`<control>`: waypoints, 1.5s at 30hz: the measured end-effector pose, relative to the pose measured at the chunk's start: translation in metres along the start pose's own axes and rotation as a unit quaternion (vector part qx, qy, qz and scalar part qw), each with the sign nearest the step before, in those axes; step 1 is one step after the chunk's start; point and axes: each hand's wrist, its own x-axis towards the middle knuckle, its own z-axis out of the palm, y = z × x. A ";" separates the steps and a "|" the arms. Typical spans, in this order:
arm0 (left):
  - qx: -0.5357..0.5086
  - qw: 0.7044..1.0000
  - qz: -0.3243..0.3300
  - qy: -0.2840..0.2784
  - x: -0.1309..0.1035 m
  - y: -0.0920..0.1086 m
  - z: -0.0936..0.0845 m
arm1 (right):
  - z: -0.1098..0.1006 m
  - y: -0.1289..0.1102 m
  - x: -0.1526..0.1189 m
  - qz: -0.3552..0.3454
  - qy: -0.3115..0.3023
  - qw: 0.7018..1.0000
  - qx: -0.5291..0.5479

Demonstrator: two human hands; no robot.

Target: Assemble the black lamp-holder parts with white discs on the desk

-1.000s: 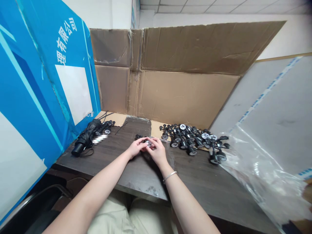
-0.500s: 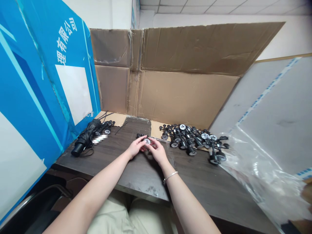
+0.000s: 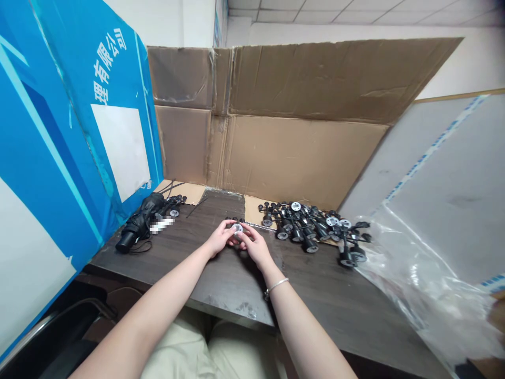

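Note:
Between my two hands, over the middle of the dark wooden table (image 3: 221, 279), is a black part with a round, pale, holed end face (image 3: 237, 228) turned toward me. My left hand (image 3: 219, 239) grips it from the left, thumb and fingers closed at its rim. From the other side my right hand (image 3: 253, 243) holds the same part with bent fingers. Small black knobs show just beyond the fingertips; most of the part's body is hidden behind the hands. To the right lies a heap of similar black parts (image 3: 310, 245) with pale round ends.
A folded black umbrella (image 3: 136, 223) lies at the left, beside a few more black parts (image 3: 174, 212) and thin black strips (image 3: 196, 207). Cardboard panels (image 3: 303, 158) stand along the back. Clear plastic sheeting (image 3: 418, 284) hangs over the right edge. A blue panel (image 3: 79, 158) borders the left.
The held part has turned slightly between my hands, so its pale round face shows more fully and the black knobs behind it sit differently. Both arms stay nearly in place.

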 end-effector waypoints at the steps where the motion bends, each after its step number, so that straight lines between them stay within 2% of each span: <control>1: 0.000 1.000 0.003 0.000 0.000 0.001 0.000 | 0.000 0.000 0.000 0.006 -0.003 1.000 0.007; 9: 0.010 1.000 0.015 0.012 -0.001 0.001 0.001 | 0.002 0.000 -0.001 0.046 -0.007 0.998 0.039; 17: 0.008 1.000 0.006 0.025 0.000 0.001 0.001 | 0.001 0.000 0.000 0.039 -0.011 0.998 0.052; 34: 0.034 0.999 0.018 0.038 0.001 -0.004 0.000 | 0.004 0.000 -0.002 0.028 -0.011 1.000 0.006; 45: 0.075 0.995 0.030 0.061 0.000 -0.004 0.002 | 0.004 0.003 -0.003 -0.036 -0.005 0.998 -0.048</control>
